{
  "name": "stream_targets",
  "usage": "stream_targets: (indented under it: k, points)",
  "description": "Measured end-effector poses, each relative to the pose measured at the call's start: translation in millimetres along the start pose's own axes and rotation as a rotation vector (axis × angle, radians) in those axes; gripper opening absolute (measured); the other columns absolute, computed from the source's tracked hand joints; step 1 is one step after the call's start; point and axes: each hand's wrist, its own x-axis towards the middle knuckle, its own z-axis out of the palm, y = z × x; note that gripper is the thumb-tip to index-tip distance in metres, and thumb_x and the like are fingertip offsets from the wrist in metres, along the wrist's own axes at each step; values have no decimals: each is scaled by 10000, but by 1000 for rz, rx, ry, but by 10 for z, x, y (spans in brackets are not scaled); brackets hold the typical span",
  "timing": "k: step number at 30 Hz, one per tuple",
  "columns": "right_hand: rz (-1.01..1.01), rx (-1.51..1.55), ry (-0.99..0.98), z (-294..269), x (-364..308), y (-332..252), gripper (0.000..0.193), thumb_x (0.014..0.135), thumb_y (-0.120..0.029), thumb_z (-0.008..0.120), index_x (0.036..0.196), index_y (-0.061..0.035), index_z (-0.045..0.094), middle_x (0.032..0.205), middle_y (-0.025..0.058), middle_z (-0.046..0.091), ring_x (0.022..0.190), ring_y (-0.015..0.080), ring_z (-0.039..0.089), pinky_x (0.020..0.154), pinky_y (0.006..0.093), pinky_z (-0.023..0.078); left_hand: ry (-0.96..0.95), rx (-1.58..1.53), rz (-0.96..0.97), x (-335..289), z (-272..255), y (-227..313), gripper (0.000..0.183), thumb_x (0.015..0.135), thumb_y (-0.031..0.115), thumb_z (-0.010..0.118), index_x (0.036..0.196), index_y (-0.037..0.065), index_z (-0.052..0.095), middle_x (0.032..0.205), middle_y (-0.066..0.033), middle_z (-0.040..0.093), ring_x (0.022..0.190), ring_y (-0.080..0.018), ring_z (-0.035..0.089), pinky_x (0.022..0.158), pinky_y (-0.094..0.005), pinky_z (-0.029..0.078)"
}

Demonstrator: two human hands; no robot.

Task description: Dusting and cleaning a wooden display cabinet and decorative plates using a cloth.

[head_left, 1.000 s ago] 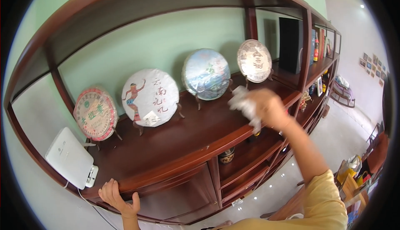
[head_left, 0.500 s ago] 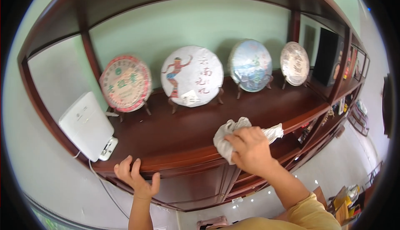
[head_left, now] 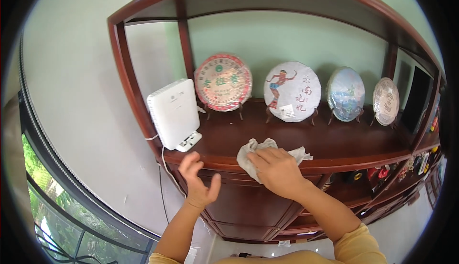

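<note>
Bunched under my right hand (head_left: pixel 277 168) is a whitish cloth (head_left: pixel 249 155), pressed against the front edge of a dark red-brown wooden shelf (head_left: pixel 224 142). Its loose end sticks out past my knuckles on the right. My left hand (head_left: pixel 200 180) holds nothing, its fingers apart, just in front of the shelf's left front edge. Behind that hand stands a white router-like box (head_left: pixel 174 113) on a small base. Farther back a round disc with a red rim (head_left: pixel 224 82) leans on a wooden stand, beside a white disc with a dancing figure (head_left: pixel 292 92).
A blue disc (head_left: pixel 346 94) and a smaller brown disc (head_left: pixel 386 101) stand at the right, near a black speaker-like box (head_left: pixel 415 99). Cables (head_left: pixel 167 168) hang from the white box. Left lies a window (head_left: pixel 71 206). Lower shelves hold assorted items.
The view has swung left, showing more wall and the window. My right hand and the cloth have shifted left along the shelf's front edge. My left hand appears lifted off the edge.
</note>
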Motion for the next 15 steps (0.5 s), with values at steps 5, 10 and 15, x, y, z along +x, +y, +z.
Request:
stream_targets:
  k: [5, 10, 15]
  points:
    - [-33, 6, 22, 54, 118, -73, 312, 697, -58, 615, 1003, 4, 608, 930, 110, 625, 846, 264, 604, 767, 375, 478, 214, 387, -86, 649, -511, -186, 561, 775, 53, 637, 1253, -40, 359, 1302, -211, 352, 1173, -323, 386, 954, -389, 363]
    - [-96, 81, 54, 343, 398, -255, 304, 701, -49, 608, 1000, 6, 597, 925, 115, 619, 863, 274, 600, 775, 378, 475, 170, 419, -187, 1157, -788, -240, 581, 812, 138, 645, 1277, -61, 358, 1309, -260, 377, 1190, -393, 382, 980, -448, 343]
    - [-147, 153, 47, 672, 701, -477, 245, 726, -45, 576, 968, -4, 573, 889, 115, 594, 857, 283, 598, 767, 388, 477, 59, 448, -111, 1493, -899, -134, 501, 822, 151, 640, 1228, -51, 428, 1265, -212, 439, 1104, -372, 479, 910, -414, 422]
